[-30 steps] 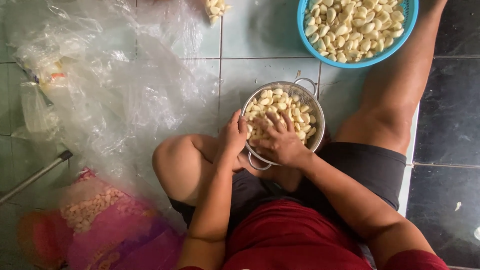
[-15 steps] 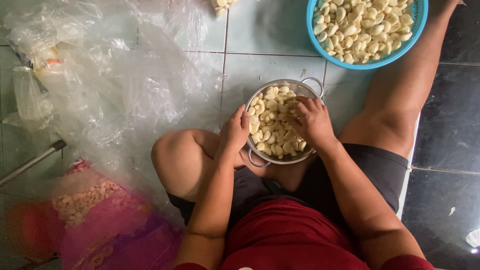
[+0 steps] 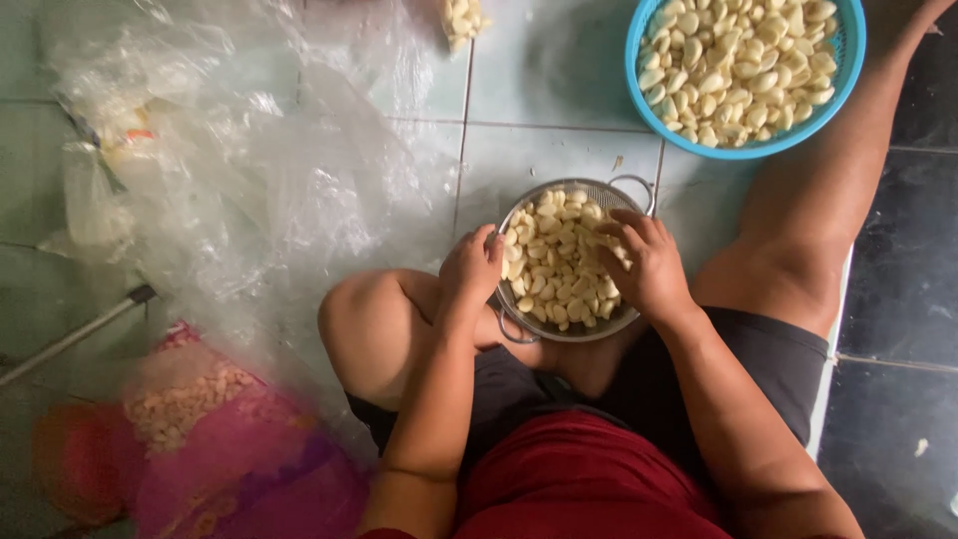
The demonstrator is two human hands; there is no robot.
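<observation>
Pale green floor tiles [image 3: 559,80] fill most of the frame, with darker tiles down the right edge, and you sit directly on them with one knee folded in at the centre and the other leg stretched toward the upper right, so everything lies within arm's reach. Crumpled clear plastic sheeting [image 3: 259,190] spreads across the upper left, with a pink bag [image 3: 230,459] of pale pieces at the lower left under it. A blue basket [image 3: 844,80] heaped with peeled garlic cloves sits at the upper right beside your outstretched leg, apart from the work but near. At the centre, wedged between your legs so it cannot slide, stands the metal colander [image 3: 635,186], nearly full of peeled cloves [image 3: 559,265].

Your left hand [image 3: 471,271] curls over the colander's left rim, fingers bent on the edge, steadying it. Your right hand [image 3: 651,268] rests over the right side with fingers spread narrowly down among the cloves; whether it grips any I cannot tell. A few loose cloves [image 3: 463,18] lie at the top edge.
</observation>
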